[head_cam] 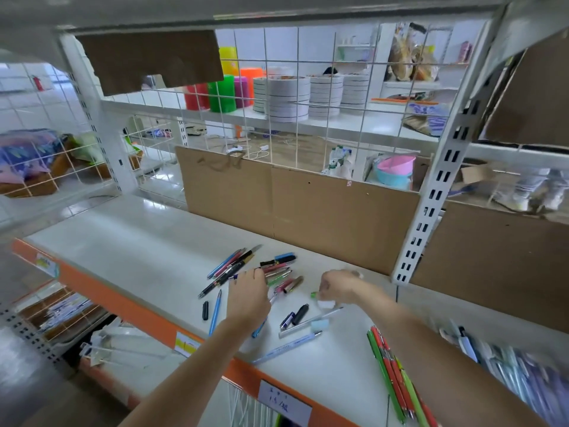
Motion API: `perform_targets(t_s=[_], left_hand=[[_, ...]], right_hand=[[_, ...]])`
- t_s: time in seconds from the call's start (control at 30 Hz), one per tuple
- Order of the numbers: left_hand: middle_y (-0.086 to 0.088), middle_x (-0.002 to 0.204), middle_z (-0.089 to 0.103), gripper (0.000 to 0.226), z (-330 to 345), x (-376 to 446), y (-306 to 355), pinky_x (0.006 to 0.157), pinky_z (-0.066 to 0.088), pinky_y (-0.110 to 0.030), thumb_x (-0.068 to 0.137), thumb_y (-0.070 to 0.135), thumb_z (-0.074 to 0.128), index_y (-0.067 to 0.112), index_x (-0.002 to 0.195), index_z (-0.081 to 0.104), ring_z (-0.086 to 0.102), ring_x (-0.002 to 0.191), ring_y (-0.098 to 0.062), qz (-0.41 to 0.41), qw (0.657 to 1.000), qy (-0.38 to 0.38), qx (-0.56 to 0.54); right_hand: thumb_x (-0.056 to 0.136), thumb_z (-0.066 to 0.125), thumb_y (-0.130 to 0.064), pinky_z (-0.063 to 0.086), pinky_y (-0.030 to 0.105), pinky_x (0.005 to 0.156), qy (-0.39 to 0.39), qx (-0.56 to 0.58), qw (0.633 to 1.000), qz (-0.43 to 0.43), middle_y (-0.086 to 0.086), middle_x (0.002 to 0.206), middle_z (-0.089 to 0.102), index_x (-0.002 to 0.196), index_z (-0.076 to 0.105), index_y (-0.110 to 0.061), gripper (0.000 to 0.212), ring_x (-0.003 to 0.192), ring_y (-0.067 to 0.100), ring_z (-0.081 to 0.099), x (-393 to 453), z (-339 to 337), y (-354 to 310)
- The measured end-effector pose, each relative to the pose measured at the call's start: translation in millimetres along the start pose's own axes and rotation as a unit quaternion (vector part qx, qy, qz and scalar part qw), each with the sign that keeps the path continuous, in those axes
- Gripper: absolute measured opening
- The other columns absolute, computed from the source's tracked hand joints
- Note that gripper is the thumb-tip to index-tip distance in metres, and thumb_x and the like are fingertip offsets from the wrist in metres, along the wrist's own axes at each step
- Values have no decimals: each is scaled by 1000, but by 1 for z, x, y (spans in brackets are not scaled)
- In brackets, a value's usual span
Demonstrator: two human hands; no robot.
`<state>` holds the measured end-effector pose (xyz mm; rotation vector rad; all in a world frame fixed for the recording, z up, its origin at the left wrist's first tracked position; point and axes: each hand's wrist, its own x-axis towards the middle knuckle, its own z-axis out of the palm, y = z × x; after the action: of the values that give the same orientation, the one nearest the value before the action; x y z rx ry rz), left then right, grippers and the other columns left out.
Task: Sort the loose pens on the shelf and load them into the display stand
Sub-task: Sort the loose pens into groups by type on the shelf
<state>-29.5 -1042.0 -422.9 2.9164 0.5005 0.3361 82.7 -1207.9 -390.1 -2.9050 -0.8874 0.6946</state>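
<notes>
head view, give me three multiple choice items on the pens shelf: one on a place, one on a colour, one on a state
1. Where does the bundle of red and green pens lie?
A. near the shelf's front edge, under the right forearm
B. against the cardboard at the back
C. on the floor

2. What colour is the shelf's front edge strip?
A. blue
B. orange
C. black

3. What is the left hand doing?
A. hanging off the shelf
B. reaching into the pile of loose pens
C. lifting the cardboard

A: the bundle lies at lower right.
B: the strip is orange.
B: its fingers are among the pens.

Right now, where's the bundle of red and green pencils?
Head view: the bundle of red and green pencils lies on the white shelf, front right, beside the right forearm.
</notes>
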Motion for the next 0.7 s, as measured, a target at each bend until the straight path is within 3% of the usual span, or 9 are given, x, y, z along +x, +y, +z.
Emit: perform_targets(t_s=[0.07, 0.13, 0.2, 0.3, 0.4, 0.57, 0.7], left_hand=[[-3, 101, 53, 7, -11, -11, 13, 74, 32, -29, 94, 10, 43, 15, 99, 45, 49, 98, -22, -9, 998, 21, -54], [-5, 89, 54, 11, -14, -26, 25, 64, 31, -30, 94, 5, 41, 14, 88, 43, 51, 84, -23, -26, 988, 24, -149], [-3, 78, 51, 15, -10, -45, 35, 58, 32, -30, 94, 4, 37, 14, 84, 41, 47, 70, -19, -22, 969, 3, -246], [5, 69, 41, 18, -2, -71, 48, 58, 31, -31, 97, 12, 39, 18, 80, 35, 39, 63, -15, 42, 952, 11, -302], [6, 74, 42, 17, 7, -84, 53, 61, 31, -27, 99, 24, 41, 16, 84, 41, 42, 66, -13, 63, 946, 22, -316], [6, 88, 42, 14, 15, -92, 51, 65, 27, -22, 100, 24, 39, 17, 93, 49, 42, 75, -10, 102, 958, 20, -268], [2, 88, 44, 14, 13, -93, 53, 64, 31, -27, 99, 23, 41, 17, 88, 46, 45, 74, -15, 112, 960, 2, -257]], right_hand=[[93, 49, -28, 30, 24, 52, 11, 14, 1000, -7, 10, 69, 60, 69, 56, -9, 32, 79, 26, 57, -10, 6, -2], [93, 48, -19, 29, 29, 55, 68, 54, 996, -13, 18, 84, 64, 81, 60, 1, 26, 83, 31, 59, -17, 13, -2], [95, 48, -16, 31, 28, 55, 144, 174, 974, -22, 12, 81, 61, 82, 57, -3, 21, 77, 27, 55, -30, 21, -1], [96, 48, -12, 36, 22, 53, 201, 423, 884, -13, 1, 69, 59, 73, 49, -15, 23, 59, 13, 51, -62, 39, -3], [96, 48, -9, 35, 20, 49, 203, 566, 799, 8, 1, 68, 59, 78, 54, -14, 19, 56, 10, 47, -93, 65, -5], [95, 50, -8, 36, 18, 51, 215, 624, 751, 19, 0, 70, 58, 88, 63, -13, 16, 60, 9, 47, -124, 82, 3], [95, 49, -6, 37, 17, 52, 216, 627, 748, 18, 1, 74, 60, 92, 63, -11, 15, 64, 10, 48, -133, 79, 6]])
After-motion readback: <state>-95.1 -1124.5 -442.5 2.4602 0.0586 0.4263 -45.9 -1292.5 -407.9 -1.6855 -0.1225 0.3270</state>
